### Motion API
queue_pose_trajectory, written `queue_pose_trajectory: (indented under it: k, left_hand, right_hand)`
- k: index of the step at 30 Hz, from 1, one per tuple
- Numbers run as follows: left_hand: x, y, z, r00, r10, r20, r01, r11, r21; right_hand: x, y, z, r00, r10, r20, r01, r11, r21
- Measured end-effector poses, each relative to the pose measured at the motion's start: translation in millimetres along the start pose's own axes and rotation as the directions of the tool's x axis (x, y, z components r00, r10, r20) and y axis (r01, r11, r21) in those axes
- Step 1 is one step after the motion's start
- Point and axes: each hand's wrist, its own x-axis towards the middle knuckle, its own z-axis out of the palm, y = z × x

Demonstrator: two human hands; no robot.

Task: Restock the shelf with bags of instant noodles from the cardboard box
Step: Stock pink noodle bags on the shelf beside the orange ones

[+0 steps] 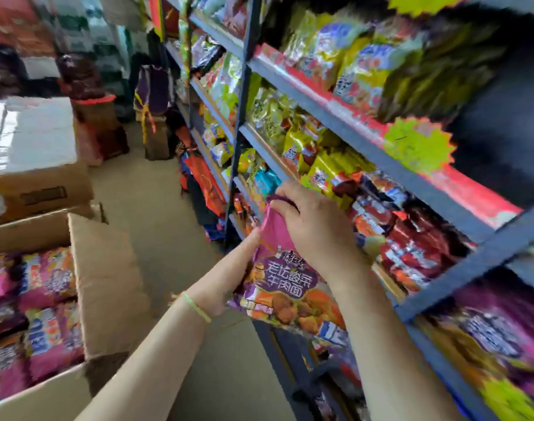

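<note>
Both hands grip one pink noodle bag [279, 281] just before the shelf [460, 270]: left hand [229, 281] at its side, right hand [313, 223] pinching its top; not yet placed; cardboard box [104, 287], near left, is judged nearly full; much restocking left.

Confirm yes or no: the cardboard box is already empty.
No, pink noodle bags lie packed inside the open cardboard box at lower left.
</note>
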Motion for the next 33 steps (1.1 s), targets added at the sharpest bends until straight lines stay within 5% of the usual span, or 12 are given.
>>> queue_pose_trajectory:
  k: [4,9,13,17,20,22,25,26,28,30,33]
  left_hand:
    - [17,-16,76,0.984,0.035,0.177,-0.064,0.985,0.161]
    - [12,-28,165,0.952,0.109,0.285,-0.113,0.994,-0.004]
    - [9,-29,208,0.931,0.190,0.311,-0.217,0.975,0.055]
    - [4,-23,254,0.874,0.312,0.372,-0.285,0.950,-0.128]
    - [-4,-15,284,0.789,0.415,0.453,-0.398,0.907,-0.137]
    - [-8,-10,308,0.766,0.373,0.523,-0.364,0.923,-0.126]
    - [11,-2,341,0.757,0.211,0.618,-0.339,0.936,0.096]
    - [16,2,345,0.692,0.138,0.708,-0.360,0.917,0.172]
    - [30,10,364,0.672,0.033,0.740,-0.386,0.868,0.312]
    - [35,14,385,0.712,0.025,0.702,-0.337,0.889,0.310]
    - [44,14,399,0.644,0.020,0.765,-0.342,0.902,0.264]
  right_hand:
    - [-28,47,-71,0.994,0.054,-0.091,-0.066,0.990,-0.124]
    - [-77,78,-151,0.943,0.023,-0.331,-0.106,0.966,-0.236]
    - [-130,86,-215,0.857,0.062,-0.512,-0.190,0.961,-0.201]
    - [-180,83,-261,0.743,0.310,-0.594,-0.334,0.940,0.073]
    - [-205,78,-289,0.700,0.589,-0.404,-0.417,0.796,0.438]
    - [-219,84,-301,0.689,0.674,-0.268,-0.432,0.678,0.595]
    - [-230,97,-314,0.629,0.727,-0.274,-0.366,0.589,0.721]
    - [-231,104,-317,0.606,0.739,-0.294,-0.341,0.576,0.743]
    - [-230,114,-323,0.542,0.773,-0.330,-0.318,0.552,0.771]
    - [-229,123,-328,0.496,0.782,-0.376,-0.328,0.570,0.753]
    - [-224,135,-336,0.450,0.782,-0.432,-0.379,0.605,0.700]
